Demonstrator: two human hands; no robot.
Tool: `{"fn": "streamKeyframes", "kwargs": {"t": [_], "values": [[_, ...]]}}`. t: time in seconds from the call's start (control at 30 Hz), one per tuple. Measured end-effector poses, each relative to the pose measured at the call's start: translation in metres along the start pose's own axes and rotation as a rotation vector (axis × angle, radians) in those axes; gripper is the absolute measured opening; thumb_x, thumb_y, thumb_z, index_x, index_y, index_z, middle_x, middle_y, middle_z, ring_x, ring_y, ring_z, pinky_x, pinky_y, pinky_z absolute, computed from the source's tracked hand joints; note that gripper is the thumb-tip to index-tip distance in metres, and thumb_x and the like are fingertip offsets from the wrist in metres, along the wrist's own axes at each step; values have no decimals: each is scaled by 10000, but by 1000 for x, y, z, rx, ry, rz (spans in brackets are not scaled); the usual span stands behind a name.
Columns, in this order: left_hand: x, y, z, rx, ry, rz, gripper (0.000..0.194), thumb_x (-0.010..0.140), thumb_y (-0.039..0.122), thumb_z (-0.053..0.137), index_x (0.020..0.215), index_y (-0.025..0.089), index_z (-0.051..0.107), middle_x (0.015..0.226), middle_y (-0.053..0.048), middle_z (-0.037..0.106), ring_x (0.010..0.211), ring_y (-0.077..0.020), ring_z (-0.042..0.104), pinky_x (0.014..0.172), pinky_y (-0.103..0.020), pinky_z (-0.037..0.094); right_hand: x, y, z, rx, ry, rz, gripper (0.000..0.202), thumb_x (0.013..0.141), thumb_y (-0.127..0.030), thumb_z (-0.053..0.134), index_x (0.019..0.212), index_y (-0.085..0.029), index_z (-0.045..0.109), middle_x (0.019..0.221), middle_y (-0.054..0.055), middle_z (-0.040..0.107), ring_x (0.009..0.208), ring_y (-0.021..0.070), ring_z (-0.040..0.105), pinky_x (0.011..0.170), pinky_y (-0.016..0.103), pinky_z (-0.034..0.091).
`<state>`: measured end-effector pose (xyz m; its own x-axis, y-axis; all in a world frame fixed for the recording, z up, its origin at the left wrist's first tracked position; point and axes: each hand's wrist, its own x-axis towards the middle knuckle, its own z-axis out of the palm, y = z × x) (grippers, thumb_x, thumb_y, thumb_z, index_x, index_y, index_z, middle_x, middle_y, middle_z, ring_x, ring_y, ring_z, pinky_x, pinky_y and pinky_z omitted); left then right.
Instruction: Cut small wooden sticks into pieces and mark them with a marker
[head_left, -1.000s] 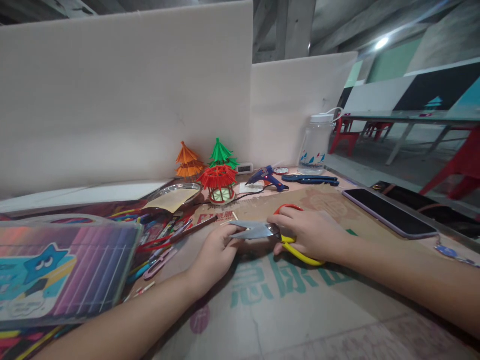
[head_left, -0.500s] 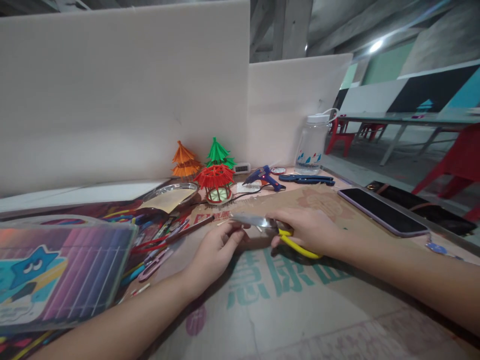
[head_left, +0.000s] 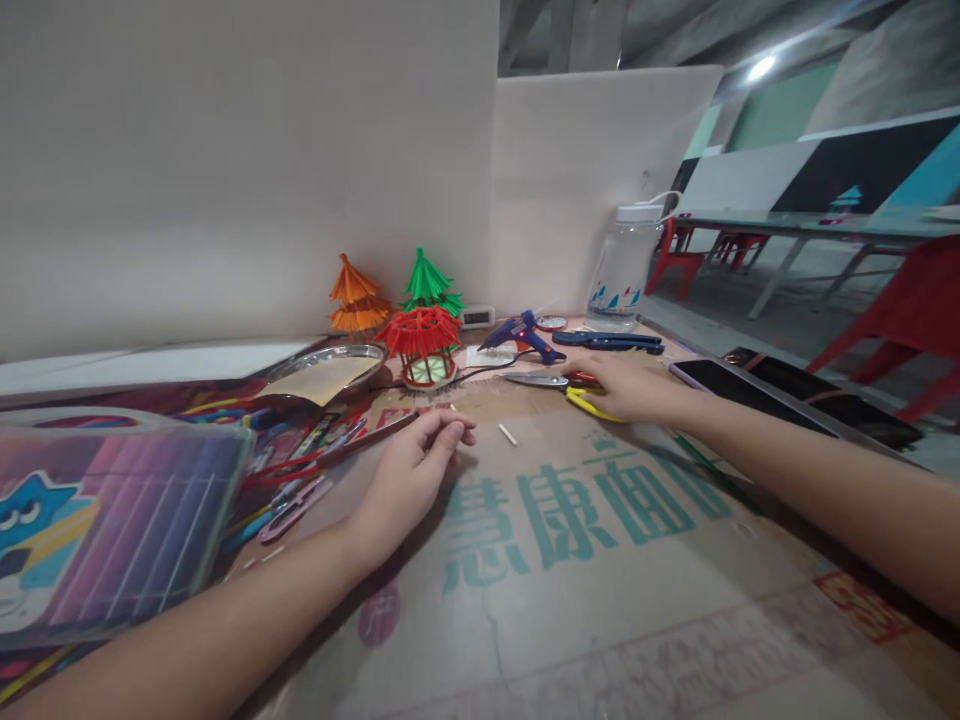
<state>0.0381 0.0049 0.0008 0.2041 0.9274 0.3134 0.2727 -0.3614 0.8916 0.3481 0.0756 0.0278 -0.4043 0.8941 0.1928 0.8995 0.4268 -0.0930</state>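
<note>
In the head view, your left hand [head_left: 420, 450] is curled, its thumb laid against the fingers. A pale tip [head_left: 453, 408] shows just beyond them, but you cannot tell from here whether it is pinched. Your right hand [head_left: 637, 390] grasps the scissors [head_left: 536, 380] by their red and yellow handles; the blades point left and look nearly closed. How firm that grip is cannot be told.

A short pale stick [head_left: 508, 434] lies on the cardboard [head_left: 600, 620], to the right of your left hand and nearer you than the blades. Beyond your left hand stands the red paper piece [head_left: 424, 335]; beyond your right are the glue gun [head_left: 521, 332] and the bottle [head_left: 619, 275]. The phone [head_left: 750, 395] is to the right hand's right, and the marker case [head_left: 142, 520] is left of your left hand.

The work looks to be at handling the scissors beside small sticks. Any shift of the scissors calls for keeping the blades clear of your left fingers and the loose stick.
</note>
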Motion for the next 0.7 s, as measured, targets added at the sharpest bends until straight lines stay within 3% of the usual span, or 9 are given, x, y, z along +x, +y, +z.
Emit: {"fn": "streamKeyframes", "kwargs": {"t": [0.17, 0.37, 0.47, 0.6, 0.7], "values": [[1, 0, -1, 15, -29, -29, 369, 917, 326, 569, 1237, 158, 648, 950, -60, 728, 775, -155, 672, 695, -258, 537, 1, -6, -2, -73, 14, -69, 389, 943, -292, 489, 1293, -220, 645, 1131, 126, 675, 1024, 256, 640, 884, 374, 500], [2, 0, 0, -94, -59, -78, 321, 913, 372, 581, 1111, 133, 659, 990, -93, 741, 793, -173, 707, 720, -286, 564, -11, -47, -14, 0, 129, -148, 285, 949, -318, 512, 1096, -165, 703, 1142, 137, 678, 1094, 275, 608, 928, 395, 470], [1, 0, 1, -133, -58, -86, 302, 912, 367, 588, 1108, 140, 627, 945, -80, 739, 798, -173, 710, 748, -295, 567, -19, -70, -17, 115, 61, -112, 248, 947, -324, 528, 1031, -175, 707, 1025, 98, 726, 954, 240, 654, 822, 347, 479], [0, -1, 1, -149, -60, -88, 309, 916, 363, 592, 1146, 158, 576, 912, -72, 738, 808, -179, 707, 742, -299, 563, -16, -89, -10, 262, -70, -91, 310, 944, -407, 555, 1098, -183, 704, 891, 59, 742, 758, 187, 657, 655, 283, 441], [0, -2, 2, -174, -72, -92, 272, 928, 347, 572, 1127, 164, 550, 922, -69, 726, 786, -167, 695, 705, -281, 554, -7, -94, 3, 245, -67, -141, 335, 904, -458, 620, 1073, -183, 706, 859, 50, 731, 711, 176, 629, 610, 268, 404]]}}
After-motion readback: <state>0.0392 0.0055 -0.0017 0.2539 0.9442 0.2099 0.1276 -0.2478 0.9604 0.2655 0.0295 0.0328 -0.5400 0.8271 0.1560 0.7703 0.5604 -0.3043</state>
